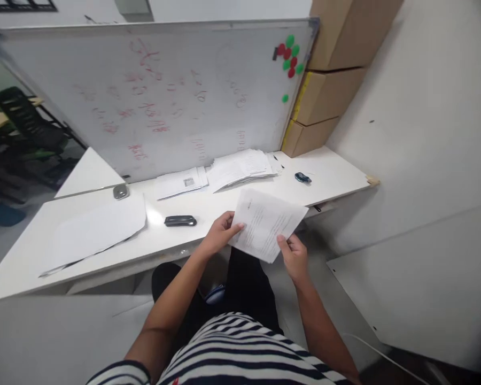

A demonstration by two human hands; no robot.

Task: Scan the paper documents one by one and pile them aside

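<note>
A printed sheet of paper [264, 224], perhaps more than one, is held tilted above my lap at the desk's front edge. My left hand [221, 232] grips its left edge, thumb on top. At the lower right edge my right hand [293, 256] pinches it, thumb over the print; the fingers behind are partly hidden. On the desk left of my left hand lies a black stapler [180, 221]. Beyond the held paper rests a thick, uneven pile of printed papers [242, 167]. A thinner stack of papers [178, 183] lies beside that pile.
The white desk [336, 168] bears a large stack of sheets [100, 232] at left, a grey rounded object [121, 191] and a dark teal object [302, 177]. A whiteboard [220, 59] with magnets stands behind. Cardboard boxes [328, 96] are stacked at right against the wall [417, 123].
</note>
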